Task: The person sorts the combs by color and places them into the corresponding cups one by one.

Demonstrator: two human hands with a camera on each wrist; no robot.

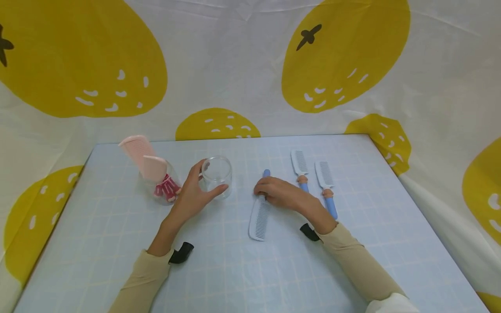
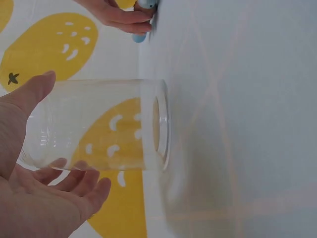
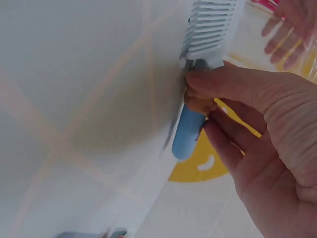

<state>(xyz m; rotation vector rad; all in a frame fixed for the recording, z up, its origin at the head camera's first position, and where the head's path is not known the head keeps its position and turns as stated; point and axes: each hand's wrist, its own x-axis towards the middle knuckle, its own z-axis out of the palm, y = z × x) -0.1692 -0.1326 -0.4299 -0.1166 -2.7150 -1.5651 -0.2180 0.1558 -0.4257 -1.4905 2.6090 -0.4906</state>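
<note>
A clear glass cup (image 1: 217,178) stands upright on the table. My left hand (image 1: 195,189) curves loosely about its left side, with the thumb (image 2: 37,91) straight along one side of the glass and the relaxed fingers (image 2: 94,193) along the other. To the right of the cup, my right hand (image 1: 279,191) pinches a pale blue comb (image 1: 259,221) between thumb and fingers, where its handle meets the teeth. The comb's blue handle (image 3: 188,134) sticks out beyond the fingers, close over the tabletop, and its toothed end points toward me.
Left of my left hand, a second glass (image 1: 172,171) contains two pink combs (image 1: 137,150) with red-striped figures. Two more blue combs (image 1: 300,163) (image 1: 325,176) lie right of my right hand. A lemon-patterned cloth (image 1: 242,65) hangs behind the table (image 1: 235,269).
</note>
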